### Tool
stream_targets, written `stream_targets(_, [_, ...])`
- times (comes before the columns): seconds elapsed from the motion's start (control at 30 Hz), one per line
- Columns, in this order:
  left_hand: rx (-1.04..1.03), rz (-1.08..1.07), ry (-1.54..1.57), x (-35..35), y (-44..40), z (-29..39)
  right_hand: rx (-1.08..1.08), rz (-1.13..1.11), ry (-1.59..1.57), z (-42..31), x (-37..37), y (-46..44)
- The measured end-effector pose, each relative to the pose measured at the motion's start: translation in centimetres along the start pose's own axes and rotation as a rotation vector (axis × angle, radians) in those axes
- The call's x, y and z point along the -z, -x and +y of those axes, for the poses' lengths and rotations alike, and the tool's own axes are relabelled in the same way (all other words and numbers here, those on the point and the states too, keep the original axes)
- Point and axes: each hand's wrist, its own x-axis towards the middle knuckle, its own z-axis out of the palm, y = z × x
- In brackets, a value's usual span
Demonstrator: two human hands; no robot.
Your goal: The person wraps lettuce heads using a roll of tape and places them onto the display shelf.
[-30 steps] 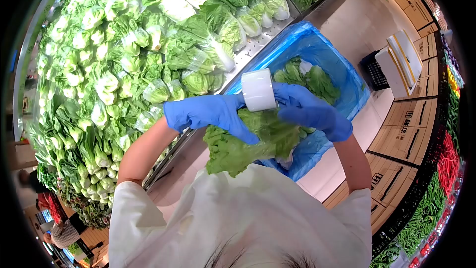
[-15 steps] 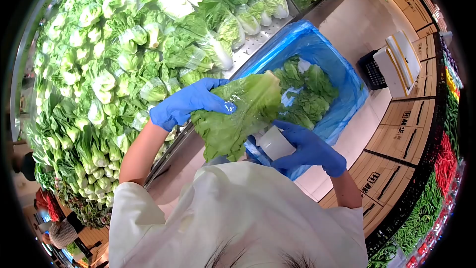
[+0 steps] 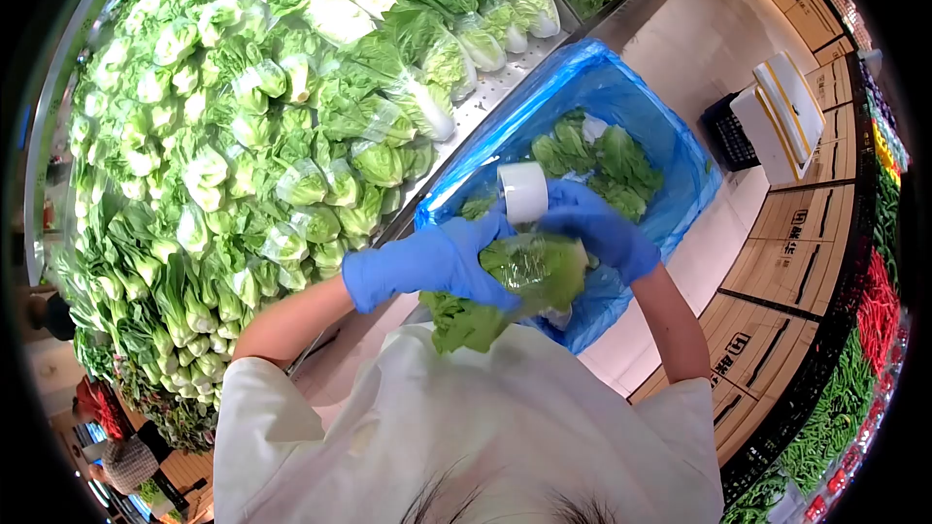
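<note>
A head of leafy lettuce (image 3: 466, 320) is in front of my chest, with shiny clear film around its middle. My left hand (image 3: 427, 264), in a blue glove, is closed around its leafy side. My right hand (image 3: 607, 233), also gloved in blue, is at the stem end, its fingers curled by a white roll of tape (image 3: 524, 192). The roll stands just above the lettuce; the fingers gripping it are partly hidden. Below both hands is a bin lined with a blue plastic bag (image 3: 670, 136), holding loose green leaves (image 3: 621, 170).
On my left, a sloping display holds many heads of leafy greens (image 3: 204, 170) and bok choy (image 3: 194, 315). A white foam box (image 3: 772, 126) leans on a dark crate (image 3: 728, 136) at right. Cartons (image 3: 777, 262) line a shelf with red chillies (image 3: 879, 306). A person (image 3: 126, 461) is at lower left.
The lettuce has turned and come lower, and my left hand now wraps its middle. My right hand has moved up with the tape roll, from below the lettuce to above it.
</note>
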Motion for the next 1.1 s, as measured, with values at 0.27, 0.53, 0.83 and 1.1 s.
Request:
stream_targets(0.27, [-0.091,0.083,0.291,1.4,0.3,0.0,0.053,-0.052,0.319,-3.9,-2.5,-1.2])
stream_targets(0.53, [-0.224,0.159,0.425,2.4,-1.1,-4.5,0.357,-0.048,0.513,-4.0,-5.2,0.7])
stream_targets(0.83, [-0.027,0.243,0.948,0.6,0.1,-6.3,-0.171,0.455,0.329,-1.2,-4.8,4.8])
stream_targets(1.1, [-0.283,-0.005,0.914,0.3,-0.2,-6.9,-0.002,0.376,0.748,0.2,-3.7,3.7])
